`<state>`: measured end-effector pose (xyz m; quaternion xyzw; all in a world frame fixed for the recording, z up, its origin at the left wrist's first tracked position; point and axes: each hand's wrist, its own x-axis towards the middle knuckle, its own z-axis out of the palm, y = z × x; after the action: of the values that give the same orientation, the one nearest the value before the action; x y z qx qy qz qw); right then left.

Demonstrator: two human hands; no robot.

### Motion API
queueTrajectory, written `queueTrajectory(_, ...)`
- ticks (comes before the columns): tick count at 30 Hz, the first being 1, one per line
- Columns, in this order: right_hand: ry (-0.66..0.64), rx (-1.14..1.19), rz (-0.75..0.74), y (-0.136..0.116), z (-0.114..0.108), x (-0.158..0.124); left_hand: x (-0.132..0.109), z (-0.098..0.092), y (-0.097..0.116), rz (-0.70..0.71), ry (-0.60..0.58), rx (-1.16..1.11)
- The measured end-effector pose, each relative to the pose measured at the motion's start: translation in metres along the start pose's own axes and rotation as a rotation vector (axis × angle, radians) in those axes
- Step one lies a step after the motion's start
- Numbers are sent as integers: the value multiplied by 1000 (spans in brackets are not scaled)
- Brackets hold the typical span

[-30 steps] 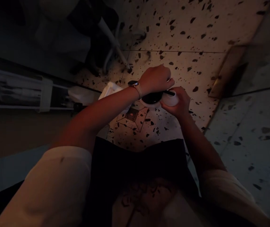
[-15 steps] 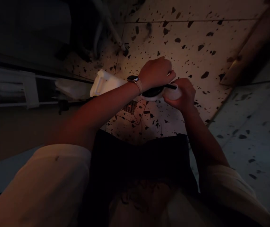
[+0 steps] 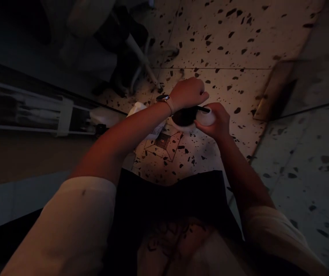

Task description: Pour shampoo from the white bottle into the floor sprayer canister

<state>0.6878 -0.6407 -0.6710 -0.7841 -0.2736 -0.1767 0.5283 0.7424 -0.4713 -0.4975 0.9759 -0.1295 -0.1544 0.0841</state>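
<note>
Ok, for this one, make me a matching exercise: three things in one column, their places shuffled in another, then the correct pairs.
Things:
1. watch
2. white container
3. drain grate

Places:
A. set in the speckled floor
B. strapped around the wrist of the left hand
C. held in the right hand

Pairs: 1-B, 2-C, 3-A

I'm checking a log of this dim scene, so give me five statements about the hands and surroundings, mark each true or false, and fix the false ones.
1. The right hand holds a white container. True.
2. The left hand is spread flat. False: it is curled in.
3. The left arm wears a watch. True.
4. The floor is plain. False: it has dark flecks.
5. The grate is round. False: its sides are straight.
</note>
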Motion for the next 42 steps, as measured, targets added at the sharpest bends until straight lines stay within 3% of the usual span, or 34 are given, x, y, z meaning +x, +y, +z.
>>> queueTrajectory(5,-58,77,50,3,-1,-5,-4,3,2,23,37,-18)
queueTrajectory(17,-167,-43,41,31,2,-26,9,40,-7,-39,-102,-115)
queueTrajectory(23,-242,-17,145,45,7,-37,11,61,-9,-20,-37,-34)
queueTrajectory(28,-155,-35,67,33,8,-26,10,36,-4,-7,-8,-6)
queueTrajectory(33,-153,-97,10,12,6,-9,4,7,-1,19,-6,15)
queueTrajectory(38,-94,-104,-58,6,2,-10,4,6,4,33,-34,-10)
queueTrajectory(42,-125,-75,-30,8,-3,-18,2,13,5,22,-62,-21)
